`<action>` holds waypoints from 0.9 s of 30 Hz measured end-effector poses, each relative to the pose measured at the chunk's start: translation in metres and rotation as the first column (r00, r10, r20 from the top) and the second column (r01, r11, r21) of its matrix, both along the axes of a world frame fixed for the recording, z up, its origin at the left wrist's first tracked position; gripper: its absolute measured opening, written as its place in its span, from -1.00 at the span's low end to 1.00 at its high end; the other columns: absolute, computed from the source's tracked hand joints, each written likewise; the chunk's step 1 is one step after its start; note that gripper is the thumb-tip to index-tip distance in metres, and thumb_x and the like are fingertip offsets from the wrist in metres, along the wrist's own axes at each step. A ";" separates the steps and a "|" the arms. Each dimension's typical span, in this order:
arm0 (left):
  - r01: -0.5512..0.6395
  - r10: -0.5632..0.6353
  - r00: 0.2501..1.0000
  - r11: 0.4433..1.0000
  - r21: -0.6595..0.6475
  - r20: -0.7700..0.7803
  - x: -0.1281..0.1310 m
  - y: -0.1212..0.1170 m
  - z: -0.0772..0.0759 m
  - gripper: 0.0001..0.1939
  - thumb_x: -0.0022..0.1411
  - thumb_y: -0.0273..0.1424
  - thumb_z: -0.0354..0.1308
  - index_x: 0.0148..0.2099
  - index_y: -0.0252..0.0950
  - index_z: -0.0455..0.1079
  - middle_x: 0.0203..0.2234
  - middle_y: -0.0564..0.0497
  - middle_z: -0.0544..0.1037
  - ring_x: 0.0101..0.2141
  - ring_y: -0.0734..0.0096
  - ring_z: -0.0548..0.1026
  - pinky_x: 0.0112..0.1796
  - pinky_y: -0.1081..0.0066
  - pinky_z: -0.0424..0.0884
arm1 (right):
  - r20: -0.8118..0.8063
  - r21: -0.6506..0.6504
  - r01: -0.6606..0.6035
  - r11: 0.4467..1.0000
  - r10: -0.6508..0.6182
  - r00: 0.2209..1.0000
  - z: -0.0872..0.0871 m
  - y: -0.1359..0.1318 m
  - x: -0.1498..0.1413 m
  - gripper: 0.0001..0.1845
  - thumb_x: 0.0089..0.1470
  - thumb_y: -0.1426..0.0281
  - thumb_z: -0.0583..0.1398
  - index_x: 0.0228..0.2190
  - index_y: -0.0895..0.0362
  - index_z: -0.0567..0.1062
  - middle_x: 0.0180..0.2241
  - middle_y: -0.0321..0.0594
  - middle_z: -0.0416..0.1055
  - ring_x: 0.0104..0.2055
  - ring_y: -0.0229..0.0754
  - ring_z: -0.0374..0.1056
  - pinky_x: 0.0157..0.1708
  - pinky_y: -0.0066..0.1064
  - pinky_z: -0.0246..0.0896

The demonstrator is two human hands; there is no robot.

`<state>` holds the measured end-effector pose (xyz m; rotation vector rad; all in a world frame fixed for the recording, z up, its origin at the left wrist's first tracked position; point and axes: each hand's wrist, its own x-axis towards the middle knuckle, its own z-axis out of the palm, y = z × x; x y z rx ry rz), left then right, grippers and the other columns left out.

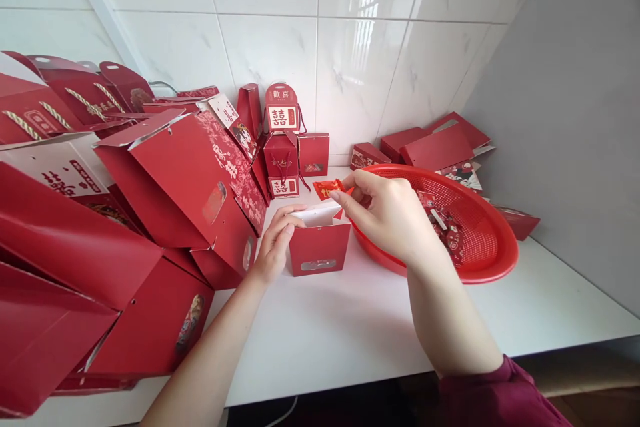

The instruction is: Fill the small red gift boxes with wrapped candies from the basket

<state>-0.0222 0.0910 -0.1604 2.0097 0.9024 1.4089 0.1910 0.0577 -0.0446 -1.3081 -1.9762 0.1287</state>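
A red gift box (320,247) with a small clear window stands upright on the white table, its top open and pale inside. My left hand (276,243) grips its left side, fingers over the upper edge. Above the box's right rim, my right hand (383,213) pinches a small red candy packet (329,189) with yellow print between thumb and fingers. Just right of the box, partly behind my right wrist, is a red plastic basket (493,240) with several small dark-red packets (447,230) inside.
Many red gift boxes (165,180) are piled along the left. Small decorated boxes (283,160) with cords stand by the tiled wall (265,47). More red boxes (437,147) lean behind the basket. A grey panel (565,133) bounds the right; the white table's (370,347) front edge runs below.
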 end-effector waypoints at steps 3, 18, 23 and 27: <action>-0.020 0.020 1.000 1.000 0.004 -0.019 0.000 0.000 0.001 -0.70 0.40 -0.30 -0.17 -0.26 -0.23 0.35 0.10 -0.10 0.37 0.10 0.17 0.33 0.13 0.08 0.24 | -0.014 0.020 0.047 0.999 -0.047 0.999 -0.002 0.002 0.000 -0.78 0.20 0.21 0.12 -0.32 0.07 0.47 -0.56 -0.33 0.41 -0.53 -0.24 0.27 -0.52 -0.45 0.01; -0.011 0.011 1.000 1.000 -0.008 -0.026 -0.001 0.000 0.001 -0.73 0.40 -0.31 -0.16 -0.25 -0.24 0.34 0.10 -0.10 0.35 0.09 0.19 0.32 0.14 0.13 0.20 | 0.523 -0.181 -0.168 0.969 0.240 0.818 -0.019 0.012 -0.014 -0.66 0.26 0.43 -0.02 -0.18 0.04 0.55 -0.43 -0.18 0.50 -0.45 -0.15 0.39 -0.49 -0.43 0.04; -0.011 0.011 0.999 1.000 0.003 -0.036 -0.001 0.000 0.002 -0.71 0.40 -0.29 -0.16 -0.24 -0.24 0.36 0.08 -0.10 0.36 0.10 0.18 0.32 0.14 0.13 0.22 | 0.457 -0.211 -0.223 0.952 0.298 0.838 -0.019 0.011 -0.011 -0.63 0.26 0.45 -0.04 -0.08 0.02 0.50 -0.29 -0.18 0.53 -0.34 -0.16 0.43 -0.34 -0.41 0.17; -0.027 0.027 0.999 1.000 0.004 -0.042 -0.003 -0.001 0.004 -0.68 0.40 -0.29 -0.16 -0.24 -0.24 0.39 0.07 -0.08 0.37 0.12 0.17 0.31 0.17 0.11 0.18 | 0.366 -0.259 -0.229 0.938 0.315 0.876 -0.016 0.012 -0.006 -0.72 0.24 0.42 0.02 -0.13 0.07 0.50 -0.31 -0.20 0.52 -0.34 -0.17 0.42 -0.35 -0.42 0.17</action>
